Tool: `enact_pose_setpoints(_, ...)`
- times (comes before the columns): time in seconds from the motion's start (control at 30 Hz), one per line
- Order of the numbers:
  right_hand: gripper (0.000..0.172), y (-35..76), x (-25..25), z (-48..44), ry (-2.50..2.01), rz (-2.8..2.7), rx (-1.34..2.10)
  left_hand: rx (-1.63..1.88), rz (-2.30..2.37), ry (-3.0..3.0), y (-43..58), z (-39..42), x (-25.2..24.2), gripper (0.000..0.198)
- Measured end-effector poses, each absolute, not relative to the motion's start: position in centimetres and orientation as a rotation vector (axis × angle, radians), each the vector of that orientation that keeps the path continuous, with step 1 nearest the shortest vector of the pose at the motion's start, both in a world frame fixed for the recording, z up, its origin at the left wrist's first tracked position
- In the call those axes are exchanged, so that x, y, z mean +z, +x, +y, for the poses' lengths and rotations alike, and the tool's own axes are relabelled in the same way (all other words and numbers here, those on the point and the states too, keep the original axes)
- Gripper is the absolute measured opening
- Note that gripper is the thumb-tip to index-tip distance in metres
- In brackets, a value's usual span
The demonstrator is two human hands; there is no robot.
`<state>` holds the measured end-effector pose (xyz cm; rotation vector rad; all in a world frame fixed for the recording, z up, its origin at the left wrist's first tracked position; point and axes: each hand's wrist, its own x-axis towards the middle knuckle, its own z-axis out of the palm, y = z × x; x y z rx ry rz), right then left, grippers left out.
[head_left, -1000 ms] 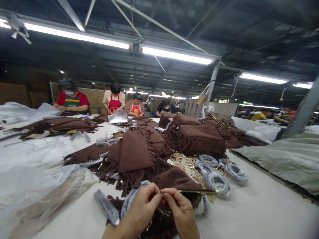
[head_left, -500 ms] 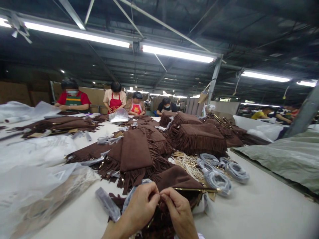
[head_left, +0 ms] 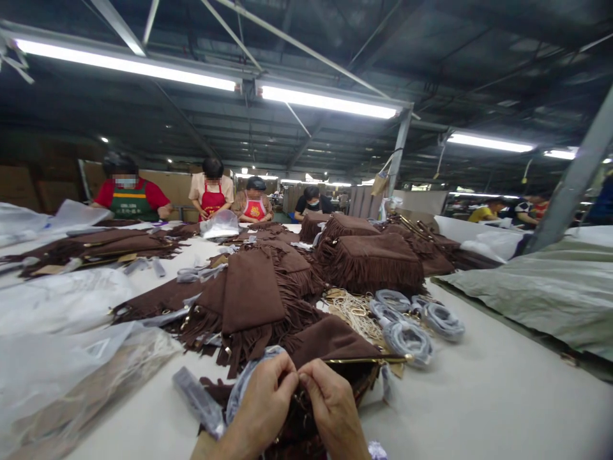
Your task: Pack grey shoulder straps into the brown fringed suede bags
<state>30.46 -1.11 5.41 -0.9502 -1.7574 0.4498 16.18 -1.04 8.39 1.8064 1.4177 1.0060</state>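
Observation:
My left hand (head_left: 261, 409) and my right hand (head_left: 330, 409) meet at the bottom middle, fingertips pinched together over a brown suede fringed bag (head_left: 335, 348) with a gold metal frame. Both pinch something small at the bag's near edge; gold hardware shows just below the fingers. A grey plastic-wrapped strap (head_left: 244, 390) curls under my left hand, and a small wrapped piece (head_left: 198, 402) lies to its left.
Piles of brown fringed bags (head_left: 373, 262) cover the white table (head_left: 479, 396). Wrapped strap coils (head_left: 407, 338) and gold chains (head_left: 354, 316) lie right of centre. Clear plastic bags (head_left: 62, 358) lie at left. Several people in aprons (head_left: 211, 195) work at the far end.
The view has shifted slightly, so everything sits a little further left and lower. My pinched fingers have worked a little lower against the bag's edge.

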Motion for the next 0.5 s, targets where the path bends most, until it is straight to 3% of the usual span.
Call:
enact_pose_setpoints(0.13,0.026,30.2,5.1,-1.2,-0.986,-1.671,0.423,1.01,1.26,1.807,15.5,-0.2,8.9,0.015)
enact_pose_setpoints(0.23,0.018,30.2,5.7,-1.6,-0.99,-1.617,0.222,1.061,1.197,1.739,14.3,-0.2,10.5,0.016)
enact_pose_setpoints(0.33,0.02,29.6,7.6,-2.4,-0.98,-1.786,-0.007,1.154,1.3,1.806,12.7,-1.9,12.2,0.014)
enact_pose_setpoints(0.43,0.025,28.1,9.0,-3.0,-0.948,-2.179,-0.025,0.946,1.31,2.032,11.5,-4.8,12.1,0.019)
enact_pose_setpoints(0.5,0.017,26.7,8.9,-2.8,-1.007,-2.427,-0.052,0.716,1.299,2.174,11.2,-6.4,10.7,0.021)
